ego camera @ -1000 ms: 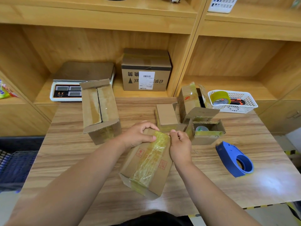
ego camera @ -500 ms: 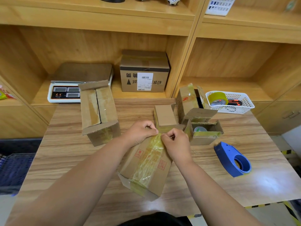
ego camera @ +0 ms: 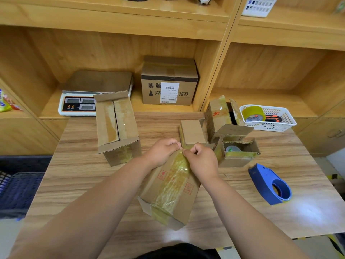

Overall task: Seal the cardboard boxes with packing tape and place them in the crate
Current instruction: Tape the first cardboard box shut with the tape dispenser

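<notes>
both forearms reach forward from the bottom edge and converge at the far end of the cardboard box point(ego camera: 188, 195), which lies on the wooden table point(ego camera: 74, 174) close to the person, its long axis angled from near-left to far-right.

left hand point(ego camera: 161, 153): palm down, wrist straight, set over the far left corner of the cardboard box. the fingers are curled and clamp the far edge of the box, with the fingertips just beside those of the other hand.

right hand point(ego camera: 202, 161): knuckles up, fingers curled. thumb and forefinger meet on the far end of the tape strip point(ego camera: 173, 186) and pinch it at the box's far edge. the remaining fingers are folded into the palm.

the tape strip is yellowish and wrinkled. it runs along the top seam of the cardboard box and wraps down over the near end.

surrounding items:
- blue tape dispenser point(ego camera: 270, 184), on its side on the table, right of the right forearm, apart from both hands.
- open box point(ego camera: 117, 126), far left of the hands, with its flaps up.
- small box point(ego camera: 192, 132), just beyond the fingertips.
- low open box point(ego camera: 237, 154), just beside the right hand.
- white basket point(ego camera: 287, 121) at the far right, holding a tape roll point(ego camera: 254, 113).
- blue crate point(ego camera: 18, 191), left of the table and below its level.
</notes>
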`<act>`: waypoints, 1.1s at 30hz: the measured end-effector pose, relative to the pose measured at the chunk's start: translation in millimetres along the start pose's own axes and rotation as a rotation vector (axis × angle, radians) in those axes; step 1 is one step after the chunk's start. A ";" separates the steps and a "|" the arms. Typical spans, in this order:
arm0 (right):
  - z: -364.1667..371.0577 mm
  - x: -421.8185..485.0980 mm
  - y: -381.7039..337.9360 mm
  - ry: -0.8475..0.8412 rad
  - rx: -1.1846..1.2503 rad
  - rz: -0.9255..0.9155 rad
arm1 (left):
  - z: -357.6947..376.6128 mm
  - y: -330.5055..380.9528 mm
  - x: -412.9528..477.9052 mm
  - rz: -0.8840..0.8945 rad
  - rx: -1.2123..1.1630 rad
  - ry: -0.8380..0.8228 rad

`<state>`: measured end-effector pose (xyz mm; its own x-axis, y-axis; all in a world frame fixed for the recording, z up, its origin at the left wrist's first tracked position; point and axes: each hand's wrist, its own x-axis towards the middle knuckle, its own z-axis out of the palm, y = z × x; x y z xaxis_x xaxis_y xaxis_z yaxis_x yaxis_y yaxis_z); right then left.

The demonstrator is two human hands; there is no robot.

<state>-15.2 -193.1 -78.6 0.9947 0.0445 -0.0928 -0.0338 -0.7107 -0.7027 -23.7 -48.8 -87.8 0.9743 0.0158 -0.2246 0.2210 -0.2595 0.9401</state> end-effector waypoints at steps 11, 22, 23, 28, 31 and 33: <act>0.7 -19.1 -0.3 0.109 -0.283 -0.235 | -0.6 -2.8 -0.9 0.009 0.003 -0.006; 12.4 -95.0 -1.0 -0.105 -0.469 -0.468 | -0.5 0.0 -4.1 -0.002 0.088 0.012; 13.1 -98.0 -1.5 -0.106 -0.465 -0.469 | -0.3 -0.3 -4.2 0.000 0.105 0.022; 11.4 -101.4 -1.7 -0.135 -0.505 -0.477 | 1.4 -1.5 -6.2 0.026 0.148 0.086; 8.4 -97.8 1.5 -0.110 -0.351 -0.507 | 1.2 -1.7 -7.8 0.024 0.156 0.116; -0.3 -81.6 8.5 0.056 -0.175 -0.461 | 0.2 -3.3 -9.0 0.033 0.192 0.145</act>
<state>-96.6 -203.0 -76.8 0.9059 0.3481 0.2410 0.4233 -0.7333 -0.5320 -33.1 -48.2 -88.9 0.9801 0.1391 -0.1419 0.1896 -0.4410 0.8773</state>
